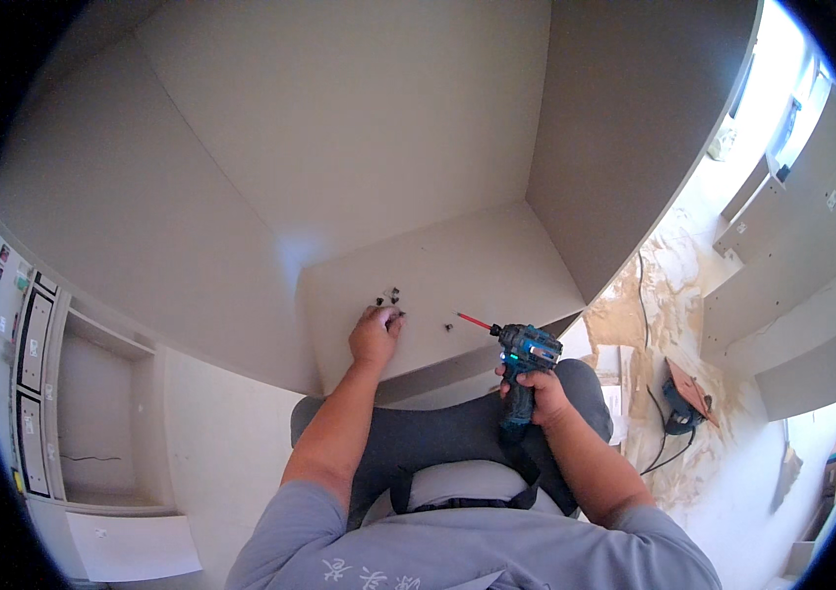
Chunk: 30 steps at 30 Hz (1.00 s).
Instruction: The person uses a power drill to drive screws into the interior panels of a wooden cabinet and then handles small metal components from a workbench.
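My right hand (543,395) is wrapped round the grip of a blue and black cordless drill (530,346). Its long red bit (475,322) points left over the cabinet's bottom panel (496,261). Over the same panel, my left hand (375,337) has its fingers closed together at a small dark piece of hardware, too small to name. Just beyond those fingertips lie a few small dark fittings (395,293). Another small dark fitting (448,327) rests alone on the panel, between my left hand and the drill bit.
Tall beige cabinet panels (624,128) enclose the work on both sides and at the back. A corded power tool (681,408) sits on the floor at right, near crumpled brown paper (668,265). An open cabinet frame (108,413) stands at left; more panels (801,265) are at far right.
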Available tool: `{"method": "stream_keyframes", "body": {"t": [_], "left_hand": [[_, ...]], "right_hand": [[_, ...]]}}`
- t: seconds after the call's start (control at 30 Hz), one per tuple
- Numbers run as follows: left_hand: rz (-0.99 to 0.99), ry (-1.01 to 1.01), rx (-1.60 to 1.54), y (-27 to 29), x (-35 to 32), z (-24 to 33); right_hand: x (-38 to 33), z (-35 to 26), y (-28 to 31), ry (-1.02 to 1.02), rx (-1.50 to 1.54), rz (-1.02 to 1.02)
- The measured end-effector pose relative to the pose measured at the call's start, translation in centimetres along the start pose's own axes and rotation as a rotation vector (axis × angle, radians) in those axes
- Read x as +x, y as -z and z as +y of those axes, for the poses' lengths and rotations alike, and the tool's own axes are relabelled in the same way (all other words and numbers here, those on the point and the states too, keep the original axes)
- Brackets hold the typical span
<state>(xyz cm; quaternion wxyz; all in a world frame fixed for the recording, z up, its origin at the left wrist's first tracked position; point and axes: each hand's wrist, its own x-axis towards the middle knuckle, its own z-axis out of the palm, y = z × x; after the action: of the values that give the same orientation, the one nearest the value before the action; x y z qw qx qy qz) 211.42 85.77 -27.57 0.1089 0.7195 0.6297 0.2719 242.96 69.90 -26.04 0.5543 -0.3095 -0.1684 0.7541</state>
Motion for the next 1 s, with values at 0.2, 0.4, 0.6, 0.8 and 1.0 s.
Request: {"method": "stream_keyframes", "body": {"t": [0.2,0.4,0.6,0.8,1.0], "left_hand": [[0.088,-0.009,0.084,-0.1,-0.1,0.4],[0.098,-0.054,-0.005,-0.7,0.4,0.3],[-0.237,-0.397,0.200,0.2,3.1,4.2],[-0.351,-0.512,0.287,-2.5,6.5,5.0],[-0.025,-0.356,0.008,-4.4,5.2,4.0]], "right_hand": [[-0.1,0.1,-0.1,-0.008,-0.009,0.027],[0.0,0.0,0.1,-0.005,-0.010,0.028],[-0.5,0.1,0.5,0.002,0.009,0.032],[-1.2,-0.2,0.3,0.025,-0.012,0.044],[-1.7,0.1,0.5,0.057,0.033,0.043]]}}
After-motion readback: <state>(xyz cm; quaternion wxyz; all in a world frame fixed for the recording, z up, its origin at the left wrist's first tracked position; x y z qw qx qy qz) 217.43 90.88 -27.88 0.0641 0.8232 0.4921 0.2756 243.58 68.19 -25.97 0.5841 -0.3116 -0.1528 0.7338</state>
